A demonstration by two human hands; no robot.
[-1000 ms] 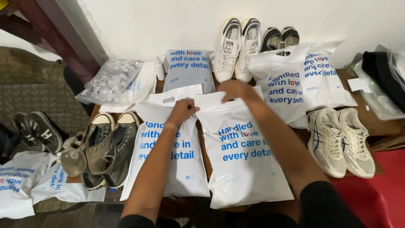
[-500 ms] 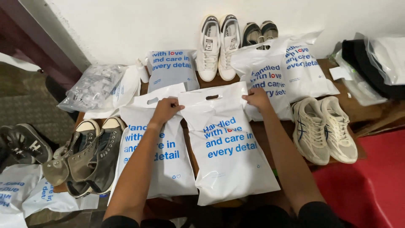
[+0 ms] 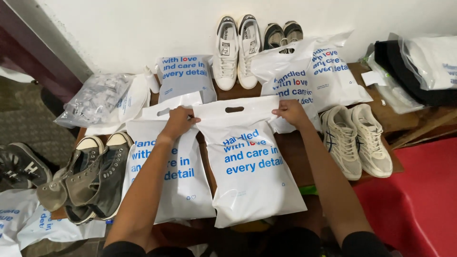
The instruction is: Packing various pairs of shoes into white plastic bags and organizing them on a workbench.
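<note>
We see a white plastic bag (image 3: 250, 166) with blue lettering and a cut-out handle slot lying at the table's (image 3: 376, 107) front edge. Our left hand (image 3: 180, 122) is closed on its top left corner, our right hand (image 3: 291, 112) pinching its top right corner. A second printed bag (image 3: 169, 176) lies just beside it on the left, partly under it. Grey high-top sneakers (image 3: 88, 178) sit at the table's left edge, beige running shoes (image 3: 357, 140) at the right, white sneakers (image 3: 236, 52) against the back wall.

Five pairs of shoes (image 3: 236, 52) and five printed white bags (image 3: 252, 166) visible.
</note>
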